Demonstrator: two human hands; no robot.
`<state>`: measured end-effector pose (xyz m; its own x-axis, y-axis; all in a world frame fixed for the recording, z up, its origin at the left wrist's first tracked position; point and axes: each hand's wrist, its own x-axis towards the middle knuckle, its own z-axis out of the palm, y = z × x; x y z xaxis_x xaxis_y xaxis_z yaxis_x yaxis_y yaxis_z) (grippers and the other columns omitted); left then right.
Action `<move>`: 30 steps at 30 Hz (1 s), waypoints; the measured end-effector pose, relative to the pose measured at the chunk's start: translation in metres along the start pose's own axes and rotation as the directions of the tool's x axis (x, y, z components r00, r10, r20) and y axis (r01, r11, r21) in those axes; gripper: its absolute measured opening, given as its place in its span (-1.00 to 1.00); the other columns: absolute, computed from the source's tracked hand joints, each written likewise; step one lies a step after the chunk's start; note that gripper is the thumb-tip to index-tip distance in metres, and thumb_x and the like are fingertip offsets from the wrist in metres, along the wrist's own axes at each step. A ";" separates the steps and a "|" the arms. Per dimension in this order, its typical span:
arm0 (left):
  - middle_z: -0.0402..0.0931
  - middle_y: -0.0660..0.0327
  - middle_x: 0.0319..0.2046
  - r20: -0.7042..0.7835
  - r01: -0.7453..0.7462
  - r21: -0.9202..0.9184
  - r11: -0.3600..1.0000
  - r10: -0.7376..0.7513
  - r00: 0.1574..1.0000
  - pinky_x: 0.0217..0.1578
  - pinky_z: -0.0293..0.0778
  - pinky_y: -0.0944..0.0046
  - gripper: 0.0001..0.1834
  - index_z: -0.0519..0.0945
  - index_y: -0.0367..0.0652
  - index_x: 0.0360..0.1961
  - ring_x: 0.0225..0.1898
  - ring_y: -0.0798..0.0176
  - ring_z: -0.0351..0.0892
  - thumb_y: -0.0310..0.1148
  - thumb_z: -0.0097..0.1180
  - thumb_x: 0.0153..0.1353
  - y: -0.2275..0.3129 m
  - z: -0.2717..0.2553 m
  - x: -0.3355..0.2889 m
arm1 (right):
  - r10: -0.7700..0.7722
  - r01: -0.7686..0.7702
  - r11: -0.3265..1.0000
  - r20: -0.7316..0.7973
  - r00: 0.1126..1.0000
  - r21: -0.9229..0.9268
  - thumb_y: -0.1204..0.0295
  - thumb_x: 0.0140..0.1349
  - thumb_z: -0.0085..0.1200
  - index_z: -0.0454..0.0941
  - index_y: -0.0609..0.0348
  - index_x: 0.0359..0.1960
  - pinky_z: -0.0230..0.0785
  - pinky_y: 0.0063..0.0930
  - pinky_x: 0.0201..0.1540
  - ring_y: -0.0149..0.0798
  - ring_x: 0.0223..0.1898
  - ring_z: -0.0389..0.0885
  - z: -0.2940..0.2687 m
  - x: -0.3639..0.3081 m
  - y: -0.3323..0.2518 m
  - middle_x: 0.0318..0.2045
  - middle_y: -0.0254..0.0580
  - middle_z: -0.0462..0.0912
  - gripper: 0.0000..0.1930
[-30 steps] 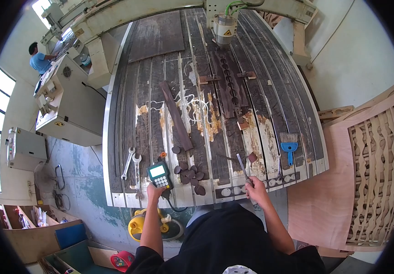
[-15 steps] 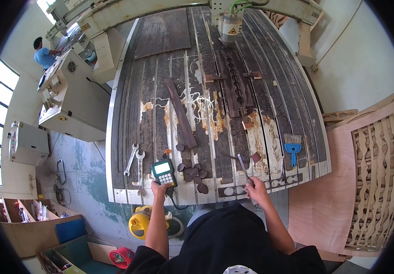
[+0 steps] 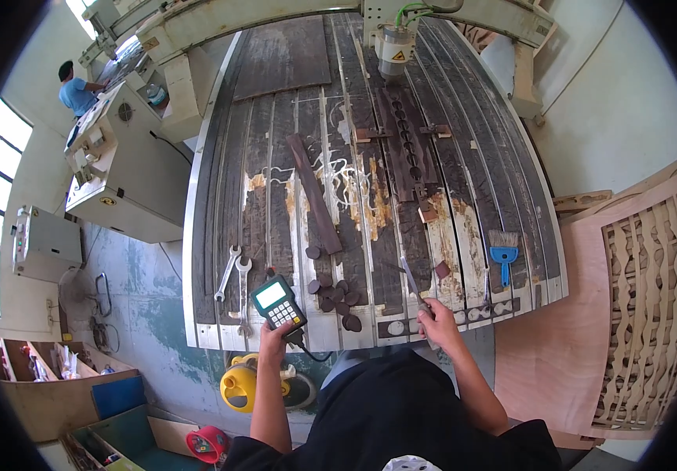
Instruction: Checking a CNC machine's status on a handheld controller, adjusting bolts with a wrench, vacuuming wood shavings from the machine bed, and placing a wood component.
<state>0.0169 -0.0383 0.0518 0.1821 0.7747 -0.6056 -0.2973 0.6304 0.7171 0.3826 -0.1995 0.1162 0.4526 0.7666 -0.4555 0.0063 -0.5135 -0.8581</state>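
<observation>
My left hand is closed round the lower end of a black handheld controller with a lit screen and white keys; its cable hangs from the bottom. In my right hand is a long, flat metal blade tool, pointing away from me over the table's near edge; I cannot tell its exact kind. Between the hands lies a loose pile of dark wooden discs. Further off, a dark wooden strip with a row of round holes lies clamped on the machine table.
Two wrenches lie left of the controller. A blue brush is at the right. A loose dark plank crosses the table's middle. The spindle hangs at the far side. A person stands at the far left.
My left hand has raised the controller slightly and tilted its top to the left. The tool's tip in my right hand has swung a little away and to the left.
</observation>
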 end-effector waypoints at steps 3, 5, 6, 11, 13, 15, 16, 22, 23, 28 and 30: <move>0.64 0.05 -0.21 0.052 -0.016 -0.052 0.999 0.019 0.998 -0.19 0.68 0.07 -0.59 0.49 -0.35 -0.03 -0.24 0.09 0.70 -0.69 0.23 0.04 0.007 -0.003 -0.007 | -0.020 0.020 1.000 0.025 0.999 0.002 0.49 0.30 0.04 0.44 0.39 0.06 0.43 -0.46 -0.62 -0.39 -0.64 0.57 0.005 -0.002 -0.009 -0.51 -0.17 0.60 -0.67; 0.63 0.05 -0.21 0.070 -0.043 -0.026 0.999 0.045 0.997 -0.20 0.68 0.07 -0.57 0.48 -0.35 -0.03 -0.25 0.09 0.70 -0.69 0.24 0.02 0.012 -0.002 -0.011 | -0.020 0.019 1.000 0.048 0.999 0.020 0.48 0.31 0.04 0.43 0.40 0.07 0.43 -0.47 -0.62 -0.39 -0.64 0.57 0.010 -0.003 -0.014 -0.51 -0.17 0.60 -0.66; 0.63 0.04 -0.19 0.089 -0.040 0.009 0.999 0.039 0.995 -0.16 0.67 0.08 -0.54 0.46 -0.35 -0.02 -0.23 0.10 0.69 -0.70 0.25 0.00 0.023 0.012 -0.019 | -0.020 0.019 1.000 0.043 0.999 0.023 0.48 0.31 0.04 0.43 0.40 0.07 0.43 -0.47 -0.62 -0.39 -0.64 0.57 0.010 -0.003 -0.015 -0.51 -0.17 0.60 -0.66; 0.62 0.05 -0.18 0.141 -0.079 0.041 0.996 0.072 0.987 -0.10 0.64 0.15 -0.52 0.43 -0.35 -0.02 -0.19 0.13 0.69 -0.73 0.25 -0.02 0.038 0.039 -0.036 | -0.090 0.096 0.993 0.088 0.992 -0.069 0.48 0.31 0.04 0.43 0.41 0.07 0.43 -0.49 -0.59 -0.40 -0.63 0.57 0.018 -0.005 -0.014 -0.51 -0.18 0.59 -0.66; 0.61 0.03 -0.15 0.152 -0.070 0.058 0.996 0.061 0.986 -0.08 0.64 0.11 -0.45 0.44 -0.37 0.01 -0.17 0.11 0.68 -0.72 0.28 -0.09 0.044 0.048 -0.044 | -0.074 0.077 0.997 0.099 0.992 -0.026 0.48 0.30 0.05 0.42 0.41 0.07 0.43 -0.50 -0.58 -0.40 -0.63 0.57 0.023 -0.011 -0.025 -0.51 -0.19 0.60 -0.66; 0.62 0.03 -0.15 0.165 -0.082 0.072 0.994 0.069 0.984 -0.08 0.63 0.12 -0.44 0.44 -0.38 0.01 -0.17 0.12 0.68 -0.68 0.31 -0.10 0.048 0.055 -0.049 | -0.059 0.058 0.998 0.107 0.993 0.018 0.49 0.30 0.05 0.42 0.41 0.06 0.43 -0.50 -0.58 -0.41 -0.62 0.56 0.027 -0.020 -0.040 -0.50 -0.19 0.60 -0.66; 0.62 0.04 -0.16 0.172 -0.087 0.066 0.994 0.075 0.982 -0.07 0.63 0.12 -0.44 0.44 -0.38 0.01 -0.17 0.12 0.69 -0.65 0.32 -0.10 0.051 0.058 -0.052 | -0.081 0.072 0.995 0.139 0.987 0.066 0.47 0.29 0.08 0.42 0.41 0.05 0.42 -0.51 -0.58 -0.43 -0.62 0.55 0.030 -0.023 -0.050 -0.51 -0.20 0.59 -0.66; 0.62 0.10 -0.17 0.238 -0.122 0.084 0.989 0.099 0.966 -0.05 0.59 0.21 -0.47 0.46 -0.34 -0.01 -0.18 0.21 0.67 -0.61 0.35 -0.06 0.070 0.094 -0.074 | -0.117 0.055 0.977 0.304 0.945 0.206 0.45 0.27 0.16 0.40 0.29 -0.18 0.35 -0.56 -0.59 -0.50 -0.62 0.47 0.048 -0.033 -0.098 -0.54 -0.28 0.51 -0.78; 0.62 0.10 -0.17 0.251 -0.122 0.092 0.988 0.095 0.963 -0.05 0.59 0.21 -0.46 0.46 -0.34 0.00 -0.18 0.22 0.67 -0.61 0.35 -0.06 0.072 0.102 -0.078 | -0.117 0.053 0.979 0.333 0.936 0.195 0.48 0.27 0.16 0.38 0.22 -0.25 0.33 -0.58 -0.59 -0.52 -0.62 0.45 0.053 -0.034 -0.104 -0.53 -0.32 0.50 -0.81; 0.63 0.12 -0.18 0.301 -0.110 0.142 0.984 0.063 0.952 -0.06 0.60 0.21 -0.43 0.44 -0.30 0.02 -0.17 0.23 0.67 -0.62 0.35 -0.07 0.079 0.132 -0.093 | -0.090 0.004 0.973 0.362 0.928 0.232 0.44 0.26 0.20 0.39 0.21 -0.27 0.32 -0.60 -0.61 -0.54 -0.66 0.43 0.076 -0.033 -0.119 -0.55 -0.37 0.48 -0.80; 0.63 0.13 -0.19 0.307 -0.128 0.148 0.981 0.077 0.949 -0.07 0.60 0.22 -0.44 0.44 -0.30 0.00 -0.18 0.25 0.67 -0.61 0.37 -0.07 0.080 0.141 -0.094 | -0.109 -0.003 0.954 0.356 0.928 0.301 0.44 0.26 0.20 0.43 0.24 -0.21 0.31 -0.61 -0.62 -0.55 -0.67 0.41 0.080 -0.036 -0.131 -0.55 -0.38 0.47 -0.79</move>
<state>0.1079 -0.0540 0.2147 0.4373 0.7989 -0.4130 -0.1765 0.5266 0.8316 0.2943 -0.1288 0.2258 0.1022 0.9048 -0.4133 -0.2638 -0.3759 -0.8883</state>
